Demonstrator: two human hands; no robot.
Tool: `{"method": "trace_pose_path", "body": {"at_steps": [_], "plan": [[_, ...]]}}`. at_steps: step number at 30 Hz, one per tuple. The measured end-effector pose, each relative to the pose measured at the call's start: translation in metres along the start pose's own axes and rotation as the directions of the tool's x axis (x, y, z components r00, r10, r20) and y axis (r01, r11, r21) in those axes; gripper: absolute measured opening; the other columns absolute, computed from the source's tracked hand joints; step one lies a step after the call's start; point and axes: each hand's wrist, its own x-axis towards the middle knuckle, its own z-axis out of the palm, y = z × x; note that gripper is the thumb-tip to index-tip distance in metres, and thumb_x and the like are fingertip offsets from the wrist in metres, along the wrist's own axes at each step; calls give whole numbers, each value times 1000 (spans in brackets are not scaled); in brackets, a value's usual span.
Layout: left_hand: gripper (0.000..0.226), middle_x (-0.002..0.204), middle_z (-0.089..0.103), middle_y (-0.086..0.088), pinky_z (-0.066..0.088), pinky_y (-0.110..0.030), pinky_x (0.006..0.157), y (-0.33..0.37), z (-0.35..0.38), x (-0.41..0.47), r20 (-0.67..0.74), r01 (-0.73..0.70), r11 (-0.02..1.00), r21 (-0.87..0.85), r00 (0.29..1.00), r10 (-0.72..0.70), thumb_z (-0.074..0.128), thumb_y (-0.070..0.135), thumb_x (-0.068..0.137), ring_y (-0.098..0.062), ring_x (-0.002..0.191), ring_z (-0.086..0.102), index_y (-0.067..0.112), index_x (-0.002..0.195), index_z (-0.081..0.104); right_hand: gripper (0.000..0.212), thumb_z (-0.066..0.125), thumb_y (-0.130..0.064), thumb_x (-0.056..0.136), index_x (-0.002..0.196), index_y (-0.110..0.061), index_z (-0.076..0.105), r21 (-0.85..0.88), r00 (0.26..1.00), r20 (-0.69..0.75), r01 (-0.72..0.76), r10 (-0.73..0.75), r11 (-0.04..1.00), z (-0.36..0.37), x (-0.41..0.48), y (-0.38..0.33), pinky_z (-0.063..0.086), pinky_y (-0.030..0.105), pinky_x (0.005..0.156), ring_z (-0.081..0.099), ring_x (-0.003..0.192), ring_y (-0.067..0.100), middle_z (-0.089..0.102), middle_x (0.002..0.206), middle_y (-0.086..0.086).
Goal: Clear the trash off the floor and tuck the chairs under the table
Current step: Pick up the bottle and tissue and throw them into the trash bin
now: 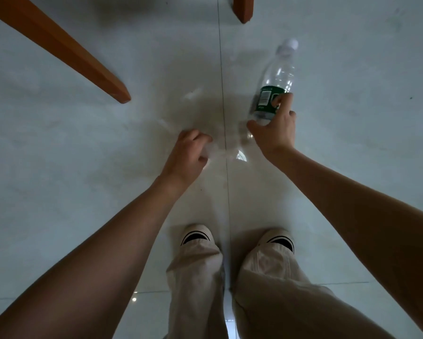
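A clear plastic bottle [277, 77] with a white cap and a green label lies over the pale tiled floor, cap pointing away from me. My right hand [274, 128] grips it around the label and lower body. My left hand [188, 155] is curled around something thin, pale and crumpled, blurred, possibly clear plastic or tissue [211, 150]. Both arms reach down in front of my feet.
Two orange-brown wooden legs stand on the floor: a slanted one [78, 62] at the upper left and another [243, 8] at the top centre. My shoes [197, 234] and beige trousers are below. A tile seam [221, 69] runs down the middle.
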Motion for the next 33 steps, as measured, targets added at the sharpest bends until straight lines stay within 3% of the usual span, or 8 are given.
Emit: {"method": "trace_pose_path", "body": {"at_steps": [4, 8, 10, 15, 18, 22, 28, 33], "plan": [[36, 107, 60, -13, 33, -19, 84, 32, -42, -20, -69, 71, 994, -80, 995, -76, 63, -5, 74, -32, 101, 54, 3, 108, 64, 70, 69, -31, 63, 123, -38, 33, 134, 999, 45, -27, 21, 991, -35, -36, -25, 57, 45, 74, 60, 94, 31, 60, 106, 5], [36, 105, 61, -9, 33, -15, 82, 91, -123, -59, -138, 122, 983, -134, 980, -141, 69, -2, 71, -26, 98, 55, 7, 105, 65, 81, 77, -23, 73, 142, -28, 35, 197, 999, 51, -1, -9, 980, -111, -99, -74, 48, 17, 68, 60, 89, 8, 54, 105, -12], [37, 105, 61, -8, 33, -15, 84, 127, -170, -86, -157, 130, 982, -136, 976, -151, 70, -1, 70, -26, 98, 55, 8, 105, 65, 81, 78, -22, 75, 145, -24, 37, 169, 998, 60, 21, -31, 985, -158, -137, -106, 44, 11, 67, 58, 88, 6, 55, 102, -13], [37, 106, 60, -7, 32, -13, 85, 241, -313, -162, -137, 105, 986, -131, 983, -123, 71, 0, 73, -24, 101, 55, 8, 108, 65, 73, 76, -24, 72, 138, -24, 46, 171, 996, 74, 43, -56, 984, -301, -245, -214, 49, 26, 81, 59, 90, 11, 58, 91, -15], [37, 107, 58, -6, 31, -13, 88, 314, -399, -211, -198, 115, 984, -134, 970, -140, 71, 0, 73, -24, 103, 54, 8, 108, 64, 72, 75, -17, 75, 136, -30, 40, 176, 980, 141, 116, -142, 978, -383, -317, -274, 52, 27, 78, 62, 88, 3, 57, 97, -22], [38, 111, 57, -6, 34, -16, 93, 400, -492, -270, -342, 63, 988, -141, 933, -108, 71, 2, 77, -20, 107, 52, 9, 113, 62, 72, 73, -19, 73, 134, -34, 39, 192, 923, 196, 295, -332, 936, -467, -395, -347, 58, 28, 72, 68, 88, 11, 59, 106, -24], [37, 111, 58, -5, 38, -20, 92, 477, -568, -364, -618, 94, 976, -199, 761, -199, 72, 3, 77, -18, 105, 52, 12, 111, 62, 74, 78, -22, 71, 134, -37, 43, 300, 801, 184, 507, -570, 808, -535, -486, -421, 51, 15, 72, 64, 85, 5, 64, 113, -17], [32, 107, 57, -3, 34, -18, 87, 473, -590, -442, -750, 194, 948, -253, 580, -318, 64, 2, 74, -17, 100, 51, 11, 105, 63, 65, 81, -17, 75, 129, -35, 50, 362, 669, 313, 572, -674, 736, -524, -543, -461, 48, 8, 74, 63, 92, -7, 64, 108, -22]]}}
